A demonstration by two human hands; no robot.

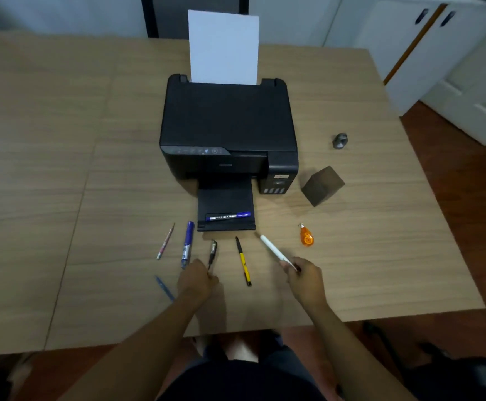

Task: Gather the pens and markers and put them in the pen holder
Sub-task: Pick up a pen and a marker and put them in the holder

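Observation:
My right hand [304, 277] grips the near end of a white pen [273, 250], which points up and to the left. My left hand [197, 277] is closed on the lower end of a black pen [213, 251] lying on the table. A yellow-and-black pen [243, 261] lies between my hands. Left of my left hand lie a blue marker [187, 244], a thin pink pen [165, 241] and a blue pen [164, 287]. Another blue marker [228, 217] rests on the printer's output tray. The dark square pen holder [322, 185] stands right of the printer.
A black printer [228, 131] with a white sheet standing in its feeder sits in the middle of the wooden table [62, 169]. An orange correction tape [306, 235] lies to the right, and a small grey object [340, 140] lies further back. White cabinets stand beyond the table's right edge.

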